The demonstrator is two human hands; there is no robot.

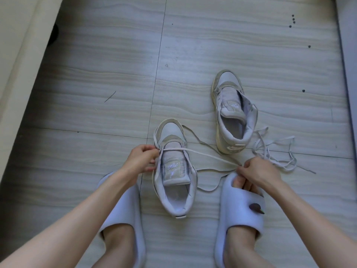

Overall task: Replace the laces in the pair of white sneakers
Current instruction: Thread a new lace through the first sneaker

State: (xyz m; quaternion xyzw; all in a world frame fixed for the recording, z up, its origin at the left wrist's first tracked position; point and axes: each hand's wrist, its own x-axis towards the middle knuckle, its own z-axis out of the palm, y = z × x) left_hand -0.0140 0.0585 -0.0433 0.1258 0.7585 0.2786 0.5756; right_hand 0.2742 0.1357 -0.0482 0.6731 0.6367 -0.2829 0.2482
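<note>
— Lacing has only just begun, from where I stand. Taking the near sneaker [174, 167] as the landmark: it sits on the floor [96, 74] between the person's two slippered feet, toe pointing away, and one lace [202, 153] crosses its lowest eyelets.

— What are the hands doing?

— The left hand [142, 158] is at the sneaker's left edge, fingers [154, 151] pinching the lace where it meets the eyelet. The right hand [258, 172] is off to the sneaker's right, just above the right slipper [239, 209], its fingers clenched on the lace's other run, pulling it taut.

— And the other shoe?

— The far sneaker [231, 113] stands beyond and to the right of the near one, tongue up, no lace in it. A loose tangle of lace [276, 151] lies on the floor right of it. I'd judge nearly everything remains: all upper eyelets here, then the whole second shoe.

— Anything you can't make out?

— Whether the tangled lace is old or new, I cannot tell. The left slipper [123, 209] is partly covered by the forearm, and the exact eyelet under the left fingers is hidden.
</note>
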